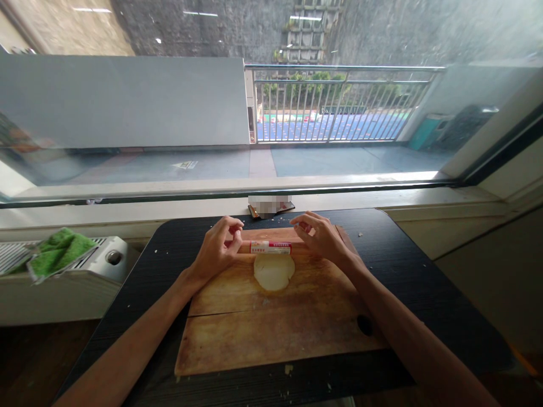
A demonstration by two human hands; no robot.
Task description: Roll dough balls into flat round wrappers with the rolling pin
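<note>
A wooden rolling pin (270,247) with a red and white label lies across the far part of a wooden cutting board (271,333). Just on the near side of it is a thin, flat, roundish piece of dough (274,272), with a small split at its right edge. On the pin's left end rests my left hand (220,243), its fingers curled over and the thumb beside the wood. My right hand (320,234) bears on the right end in the same way, fingers bent above it. Both hands partly hide the pin's ends.
The board lies on a black table (407,305) with small dough crumbs scattered about. A small flat packet (271,209) sits by the windowsill (190,209) at the back. Left of the table, a green cloth (63,251) lies on a white radiator (102,260).
</note>
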